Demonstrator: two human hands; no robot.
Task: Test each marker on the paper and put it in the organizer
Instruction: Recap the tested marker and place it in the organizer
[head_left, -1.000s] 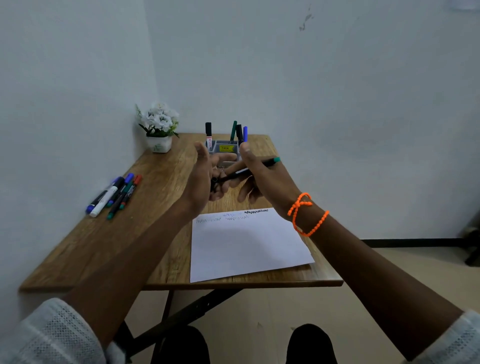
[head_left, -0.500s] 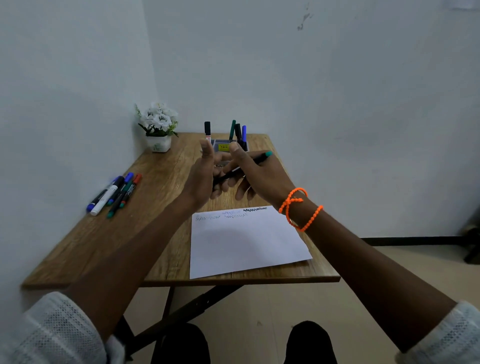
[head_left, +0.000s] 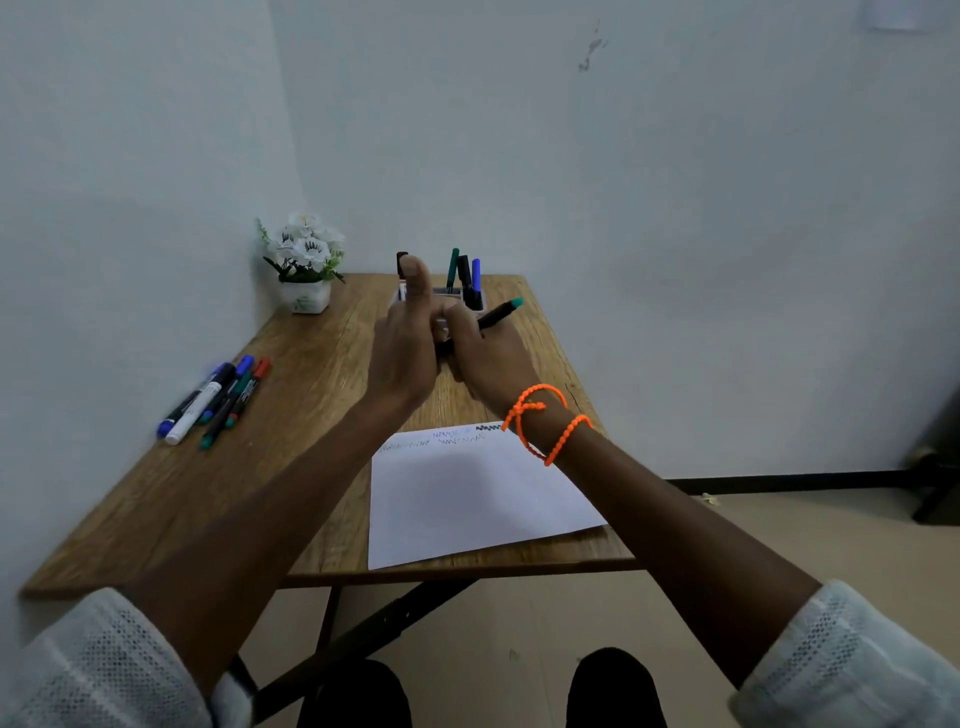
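Pale walls meet in a corner behind a wooden table (head_left: 322, 395), and beige floor shows beneath it.

At the far edge of the table stands a small organizer (head_left: 451, 294), partly hidden by the raised hands. Four markers stand upright in it: one black-capped marker (head_left: 401, 262) at its left end, and a green one (head_left: 453, 269), a black one (head_left: 464, 273) and a blue one (head_left: 476, 275) close together at its right end. A white pot of white flowers (head_left: 305, 260) sits in the far left corner of the table.

Near the left edge lie five loose markers (head_left: 215, 400) side by side, touching or nearly so, with blue, white, green and red parts showing.

One sheet of paper (head_left: 472, 499) lies at the near edge, right of centre, with several short zigzag test scribbles along its far edge.

Both hands are lifted above the table between the paper and the organizer. The right hand (head_left: 485, 358) has its fingers curled around a black marker with a green end (head_left: 498, 313), which points up and to the right. The left hand (head_left: 408, 348) meets the marker's other end, thumb raised; whether its fingers grip the marker or a cap I cannot tell. Two loops of orange beaded bracelet (head_left: 545, 421) circle the right wrist. White sleeves (head_left: 852, 654) cover both upper forearms.
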